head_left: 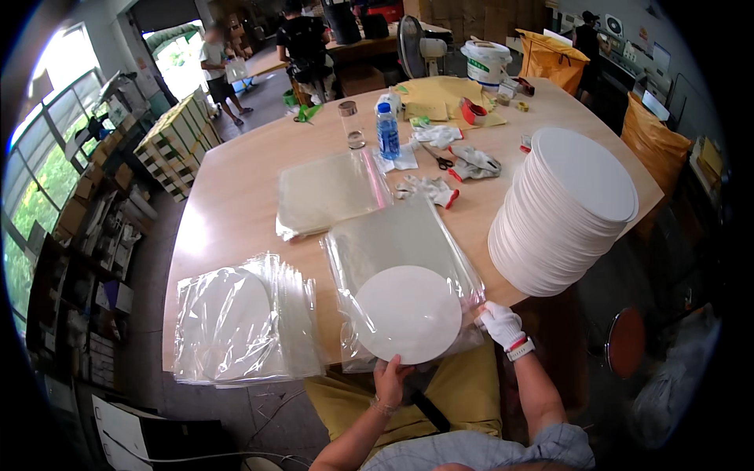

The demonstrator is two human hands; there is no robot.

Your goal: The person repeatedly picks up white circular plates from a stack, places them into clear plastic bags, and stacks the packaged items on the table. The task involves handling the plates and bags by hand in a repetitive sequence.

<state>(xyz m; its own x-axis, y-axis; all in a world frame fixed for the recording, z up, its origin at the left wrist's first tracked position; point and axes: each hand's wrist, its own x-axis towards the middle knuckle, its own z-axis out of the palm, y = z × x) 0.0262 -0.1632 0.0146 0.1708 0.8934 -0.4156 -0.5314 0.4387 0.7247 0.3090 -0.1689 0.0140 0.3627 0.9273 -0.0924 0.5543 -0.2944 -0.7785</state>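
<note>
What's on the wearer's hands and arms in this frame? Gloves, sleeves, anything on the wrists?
The right hand wears a white knit glove with a red-trimmed cuff, and a white band sits on that wrist. The left hand is bare, with a thin bracelet at the wrist. Both forearms are uncovered; short grey sleeves show at the lower edge.

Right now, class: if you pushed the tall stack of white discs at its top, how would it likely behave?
The stack of white discs already leans, so its top would probably slide off. The discs look thin and smooth, likely slippery. The whole pile is probably heavy to lift.
</note>
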